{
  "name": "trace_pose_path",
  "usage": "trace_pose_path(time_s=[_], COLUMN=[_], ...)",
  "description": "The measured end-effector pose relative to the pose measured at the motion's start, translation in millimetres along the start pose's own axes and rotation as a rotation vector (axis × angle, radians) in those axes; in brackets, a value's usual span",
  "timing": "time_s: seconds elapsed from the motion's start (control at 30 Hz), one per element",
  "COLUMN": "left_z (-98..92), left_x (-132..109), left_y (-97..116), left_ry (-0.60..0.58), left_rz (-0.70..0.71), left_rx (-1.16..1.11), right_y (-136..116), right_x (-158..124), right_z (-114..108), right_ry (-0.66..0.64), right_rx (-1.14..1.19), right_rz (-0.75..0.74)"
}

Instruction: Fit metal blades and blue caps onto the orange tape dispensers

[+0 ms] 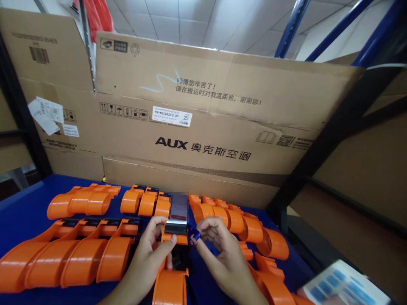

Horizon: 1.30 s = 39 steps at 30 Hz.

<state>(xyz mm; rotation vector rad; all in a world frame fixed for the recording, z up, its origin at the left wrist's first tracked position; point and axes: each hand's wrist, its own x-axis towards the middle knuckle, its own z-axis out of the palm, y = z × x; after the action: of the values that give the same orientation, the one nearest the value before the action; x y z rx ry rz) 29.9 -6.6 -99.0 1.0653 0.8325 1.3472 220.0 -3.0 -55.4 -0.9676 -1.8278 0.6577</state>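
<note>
Right now my left hand [154, 245] grips the orange dispenser [178, 240], thumb pressed near its black roller [176, 229], below the white toothed strip [176, 221]. The dispenser sits in front of me, above the blue table [22, 207]. My right hand [218, 248] pinches a small blue piece [195, 234] just beside it; whether they touch, I can't tell. More orange dispensers [82, 258] lie in rows on both sides, and a cardboard panel [206, 127] stands behind.

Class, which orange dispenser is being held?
The front-centre orange dispenser, gripped by the left hand; the other orange dispensers lie on the blue surface.
</note>
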Motion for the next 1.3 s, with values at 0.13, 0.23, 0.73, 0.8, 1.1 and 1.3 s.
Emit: trace_pose_path(time_s=[0.13, 0.23, 0.73, 0.8, 1.1, 1.3], left_z=[-0.8, -0.3, 2.3, 2.4, 2.8, 8.6], left_x=[1, 1, -3, -3, -6, -17], left_y=[-1, -2, 0, 2, 7, 14], left_ry=[0.010, 0.005, -0.029, -0.029, -0.249, -0.392], left_rz=[0.003, 0.017, 0.014, 0.005, -0.305, -0.291], left_rx=[0.001, -0.002, 0.000, -0.027, -0.234, -0.321], right_y=[-1, -3, -13, -14, -19, -19], right_x=[1, 2, 2, 1, -6, -5], right_z=[-1, -1, -3, -6, -12, -11], right_ry=[-0.042, -0.080, -0.190, -0.169, -0.131, -0.254], right_rx=[-0.141, -0.202, -0.225, -0.209, 0.142, 0.322], right_rz=[-0.071, -0.125, -0.084, -0.084, 0.155, 0.187])
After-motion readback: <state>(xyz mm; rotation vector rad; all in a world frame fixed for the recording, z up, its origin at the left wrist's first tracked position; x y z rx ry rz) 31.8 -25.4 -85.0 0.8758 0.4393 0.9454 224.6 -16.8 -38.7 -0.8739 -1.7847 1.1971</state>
